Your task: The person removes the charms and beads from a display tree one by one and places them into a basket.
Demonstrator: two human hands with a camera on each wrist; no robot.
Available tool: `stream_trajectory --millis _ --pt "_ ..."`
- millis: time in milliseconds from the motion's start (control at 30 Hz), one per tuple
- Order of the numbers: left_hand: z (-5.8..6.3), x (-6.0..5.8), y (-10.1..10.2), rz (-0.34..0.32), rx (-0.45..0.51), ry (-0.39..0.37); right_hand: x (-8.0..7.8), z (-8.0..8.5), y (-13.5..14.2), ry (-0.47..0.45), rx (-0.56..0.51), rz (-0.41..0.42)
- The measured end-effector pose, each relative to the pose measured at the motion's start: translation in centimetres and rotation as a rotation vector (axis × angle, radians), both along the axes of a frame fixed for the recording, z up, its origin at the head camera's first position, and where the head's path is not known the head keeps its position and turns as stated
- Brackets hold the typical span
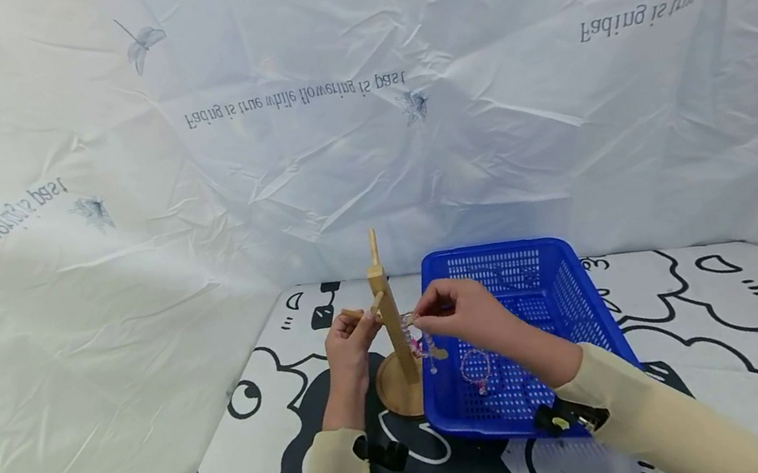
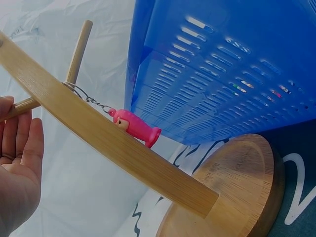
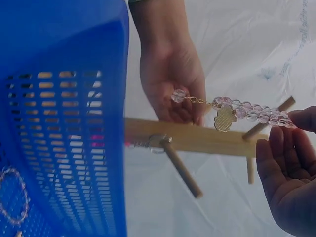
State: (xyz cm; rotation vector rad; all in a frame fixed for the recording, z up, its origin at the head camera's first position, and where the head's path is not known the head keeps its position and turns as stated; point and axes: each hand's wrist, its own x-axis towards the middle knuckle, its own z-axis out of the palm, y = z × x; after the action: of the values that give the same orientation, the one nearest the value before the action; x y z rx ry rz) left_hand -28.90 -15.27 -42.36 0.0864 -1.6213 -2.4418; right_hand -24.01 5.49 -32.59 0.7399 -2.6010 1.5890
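Note:
My left hand (image 1: 348, 352) pinches a peg on the left side of a wooden stand (image 2: 108, 133), whose round base (image 1: 395, 393) rests on the table. A pink figure keychain (image 2: 136, 127) hangs by its metal ring from another peg, against the post. Right of the post, my right hand (image 1: 464, 310) pinches a bracelet of clear pinkish beads (image 3: 254, 113) between thumb and fingers, close to a peg (image 3: 286, 103). The bracelet carries a gold cloud-shaped charm (image 3: 225, 118) and a short chain ending in one bead (image 3: 178, 95). Whether the bracelet touches the peg I cannot tell.
A blue perforated basket (image 1: 454, 426) stands just right of the stand, beneath my right forearm. Inside it lies another beaded bracelet (image 1: 482, 389). Black-and-white cartoon cloth (image 1: 266, 459) covers the table. White printed sheeting (image 1: 335, 160) forms the walls behind and beside.

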Motion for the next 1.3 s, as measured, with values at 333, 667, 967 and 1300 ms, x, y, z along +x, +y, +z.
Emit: stream_trajectory --millis 333,667,967,1300 --pt "0.1 0.1 -0.1 0.014 0.002 -0.004 -2.6 -0.7 2.9 -0.147 0.069 -0.008" --pt "0.2 0.2 0.2 0.016 0.006 -0.008 -5.5 -2.6 4.6 -0.246 0.056 -0.032" --pt "0.3 0.2 0.2 0.014 0.000 -0.007 -6.8 -3.6 4.9 -0.283 0.080 -0.036" --pt "0.1 0.1 0.1 -0.016 0.046 0.029 -8.1 -5.7 4.7 -0.298 0.141 -0.062"
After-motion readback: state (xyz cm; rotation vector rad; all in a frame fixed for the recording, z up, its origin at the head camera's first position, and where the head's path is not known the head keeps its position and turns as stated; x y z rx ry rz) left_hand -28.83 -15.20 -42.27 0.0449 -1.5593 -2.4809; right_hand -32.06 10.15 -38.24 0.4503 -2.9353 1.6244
